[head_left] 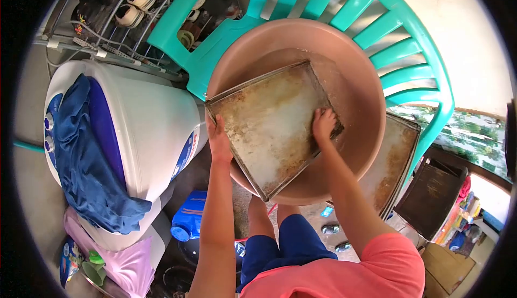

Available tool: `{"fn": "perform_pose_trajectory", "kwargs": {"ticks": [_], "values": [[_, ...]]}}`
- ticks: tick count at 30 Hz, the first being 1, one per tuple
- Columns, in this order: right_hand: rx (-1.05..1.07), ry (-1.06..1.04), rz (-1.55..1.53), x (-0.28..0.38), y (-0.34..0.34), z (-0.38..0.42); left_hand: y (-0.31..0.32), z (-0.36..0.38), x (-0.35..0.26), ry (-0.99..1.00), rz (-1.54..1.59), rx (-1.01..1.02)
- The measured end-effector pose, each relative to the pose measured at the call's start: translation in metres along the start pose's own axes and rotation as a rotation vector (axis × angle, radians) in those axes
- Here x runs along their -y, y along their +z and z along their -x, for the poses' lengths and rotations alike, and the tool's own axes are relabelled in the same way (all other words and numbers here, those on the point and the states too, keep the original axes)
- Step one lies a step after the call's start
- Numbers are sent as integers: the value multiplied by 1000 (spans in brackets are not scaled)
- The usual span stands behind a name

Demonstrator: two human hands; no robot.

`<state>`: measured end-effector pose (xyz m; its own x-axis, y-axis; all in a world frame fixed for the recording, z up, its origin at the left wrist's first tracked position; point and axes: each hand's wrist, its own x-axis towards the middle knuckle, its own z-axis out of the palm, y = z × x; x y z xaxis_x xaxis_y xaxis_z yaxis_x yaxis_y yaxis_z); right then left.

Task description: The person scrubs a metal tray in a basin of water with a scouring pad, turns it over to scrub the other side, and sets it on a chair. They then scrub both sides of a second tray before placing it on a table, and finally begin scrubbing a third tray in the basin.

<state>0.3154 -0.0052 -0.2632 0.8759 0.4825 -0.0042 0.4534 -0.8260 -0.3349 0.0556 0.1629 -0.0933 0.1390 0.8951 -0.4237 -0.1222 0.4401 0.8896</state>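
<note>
A square metal baking tray (269, 123), stained brown with a pale wet-looking middle, rests tilted in a large brown plastic basin (358, 77). One corner sticks out over the basin's near rim. My left hand (218, 139) grips the tray's left edge, thumb on the inner side. Pressed to the tray's surface near its right edge is my right hand (325, 124), fingers curled; whatever lies under them is hidden. Some water seems to lie in the basin behind the tray.
The basin stands on a green plastic chair (414, 45). Another stained tray (390, 160) leans at its right, with a dark tray (432, 195) beyond. At left are a white washing machine (156, 120) with a blue cloth (86, 158) and a blue jug (189, 215).
</note>
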Motion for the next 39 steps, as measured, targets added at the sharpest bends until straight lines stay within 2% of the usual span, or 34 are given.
{"fn": "perform_pose_trajectory", "kwargs": {"ticks": [2, 5, 8, 9, 12, 13, 16, 17, 18, 21, 22, 24, 26, 27, 29, 30, 34, 35, 37, 39], "values": [[62, -126, -127, 30, -27, 49, -2, -3, 4, 22, -36, -6], [392, -317, -308, 63, -85, 123, -11, -8, 16, -18, -5, 12], [379, -452, -158, 31, -77, 108, -12, -7, 20, 16, -120, -5], [371, -327, 4, 15, -60, 82, -9, -5, 17, 14, -131, -27], [265, -9, 111, -32, -44, -6, 1, -3, 7, 33, -154, -66], [150, -31, 176, -41, -38, -19, 1, -3, 7, 43, -158, -65], [151, -6, 225, -31, -27, -4, 0, -1, 6, 71, -215, -75], [82, -124, 63, -16, -42, 17, 1, -2, 6, 82, -238, -78], [136, -154, 23, -3, -48, 41, -1, -5, 9, 95, -231, -64], [399, -511, -259, 48, -105, 131, -3, -7, 12, 99, -186, -11], [438, -485, -284, 64, -124, 146, -1, -5, 12, 95, -210, -28], [394, -536, -274, 46, -110, 130, -1, -5, 10, 90, -266, -62], [335, -300, 120, 14, -78, 82, -4, -6, 12, 97, -264, -44], [186, -256, 220, -24, -49, 54, -5, -7, 12, 101, -261, -35], [111, -88, 242, -58, -33, 1, -2, -5, 8, 79, -223, -33], [72, -13, 285, -55, -35, -8, -1, -4, 6, 67, -204, -34], [289, -51, 151, -12, -58, 54, -8, -10, 19, 106, -274, -57], [257, -206, 98, -6, -62, 91, -6, -9, 15, 98, -242, -42], [442, -388, -123, 38, -124, 140, -3, -7, 12, 99, -220, -25], [377, -384, -262, 25, -123, 133, -4, -6, 10, 117, -246, -9]]}}
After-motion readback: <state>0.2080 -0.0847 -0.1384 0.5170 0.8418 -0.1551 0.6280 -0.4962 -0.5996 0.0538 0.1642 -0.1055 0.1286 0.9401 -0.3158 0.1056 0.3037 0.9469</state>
